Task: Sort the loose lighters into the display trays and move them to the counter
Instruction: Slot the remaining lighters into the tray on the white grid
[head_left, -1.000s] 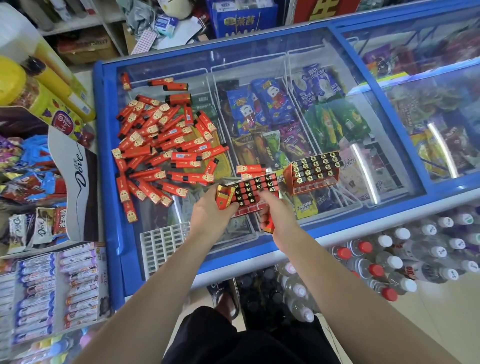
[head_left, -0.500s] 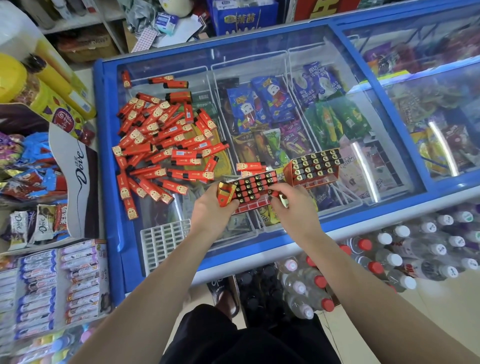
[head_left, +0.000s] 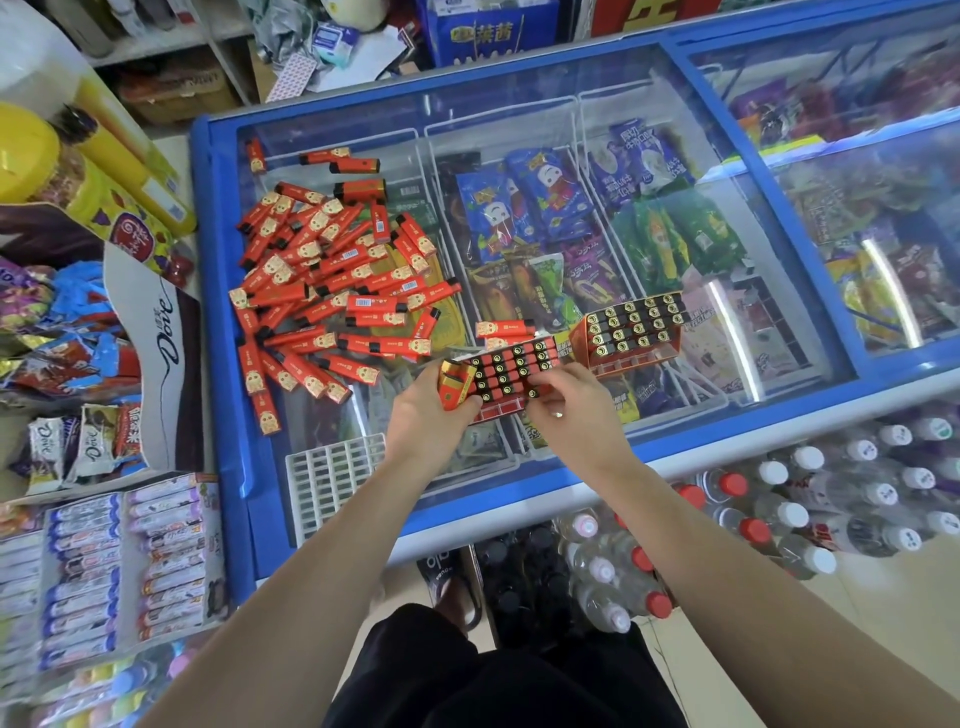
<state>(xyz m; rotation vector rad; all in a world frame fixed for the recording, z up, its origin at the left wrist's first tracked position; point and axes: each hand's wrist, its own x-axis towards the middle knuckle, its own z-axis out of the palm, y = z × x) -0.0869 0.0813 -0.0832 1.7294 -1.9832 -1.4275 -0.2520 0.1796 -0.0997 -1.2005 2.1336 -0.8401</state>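
A heap of loose red lighters (head_left: 332, 291) lies on the left part of the freezer's glass lid (head_left: 519, 104). I hold a red display tray (head_left: 506, 371), filled with upright lighters, just above the lid's near edge. My left hand (head_left: 431, 415) grips its left end. My right hand (head_left: 569, 410) rests on its front right side, fingers over the lighter tops. A second filled tray (head_left: 631, 330) stands to the right. Two loose lighters (head_left: 504, 328) lie just behind the held tray.
An empty white plastic grid insert (head_left: 332, 478) lies on the lid's near left corner. Snack and chocolate displays (head_left: 104, 364) crowd the left. Bottled water packs (head_left: 779, 509) stand on the floor at right, below the freezer edge.
My right hand moved from under the tray's front, where it held a lighter, up onto the tray's right side. The tray tilted slightly and stayed in the same place.
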